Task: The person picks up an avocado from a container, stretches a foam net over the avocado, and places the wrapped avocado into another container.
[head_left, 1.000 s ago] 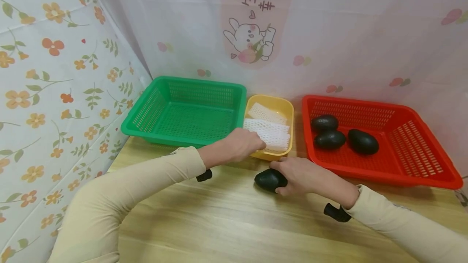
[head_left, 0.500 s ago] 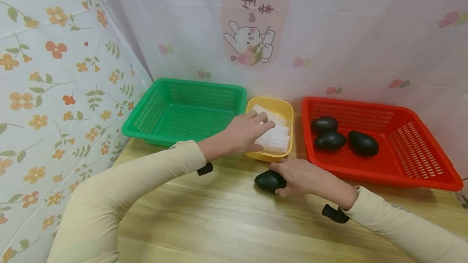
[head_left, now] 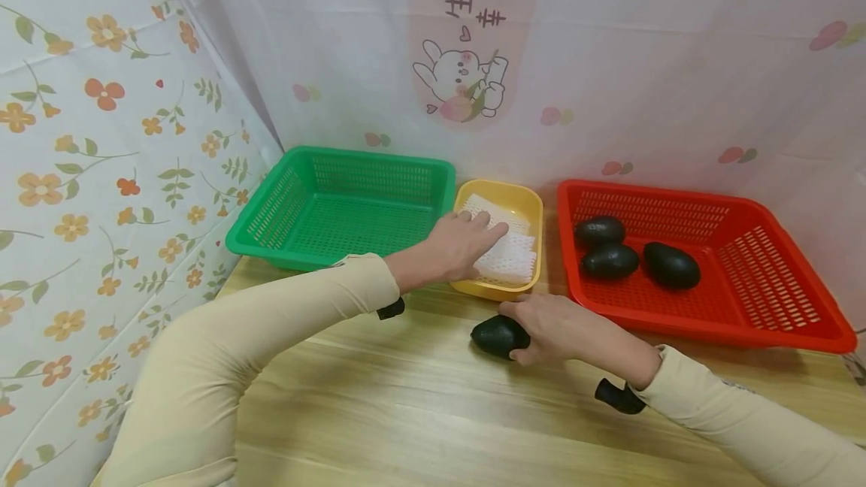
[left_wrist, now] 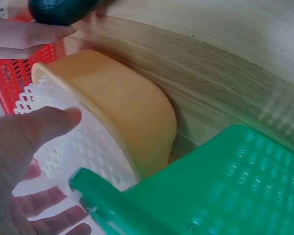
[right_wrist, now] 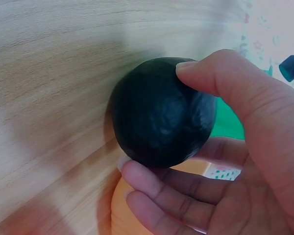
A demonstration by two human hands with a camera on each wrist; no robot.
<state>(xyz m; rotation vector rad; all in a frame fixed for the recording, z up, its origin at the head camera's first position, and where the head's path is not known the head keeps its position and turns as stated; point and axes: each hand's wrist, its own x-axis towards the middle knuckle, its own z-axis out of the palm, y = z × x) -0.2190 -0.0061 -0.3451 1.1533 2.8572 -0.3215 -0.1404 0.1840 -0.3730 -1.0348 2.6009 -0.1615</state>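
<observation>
My right hand (head_left: 555, 328) grips a dark avocado (head_left: 497, 337) resting on the wooden table. In the right wrist view, the thumb lies on one side of the avocado (right_wrist: 159, 117) and the curled fingers on the other. Spread fingers mark my left hand (head_left: 456, 248), which is over the yellow basket (head_left: 530, 288). White foam net sleeves (head_left: 510, 258) lie inside that basket, partly hidden by the hand. In the left wrist view, the thumb is extended above the foam netting (left_wrist: 88, 142); whether the fingers touch it I cannot tell.
A green basket (head_left: 352, 228) stands left of the yellow one, its rim close beside it. At right, a red basket (head_left: 731, 299) holds three avocados (head_left: 672, 265). A printed cloth (head_left: 609, 58) hangs behind the baskets. Black wrist-worn devices (head_left: 620, 395) sit under the forearms.
My left hand has gone from bunched fingers at the foam nets to spread fingers over them. The right hand and its avocado have stayed in place.
</observation>
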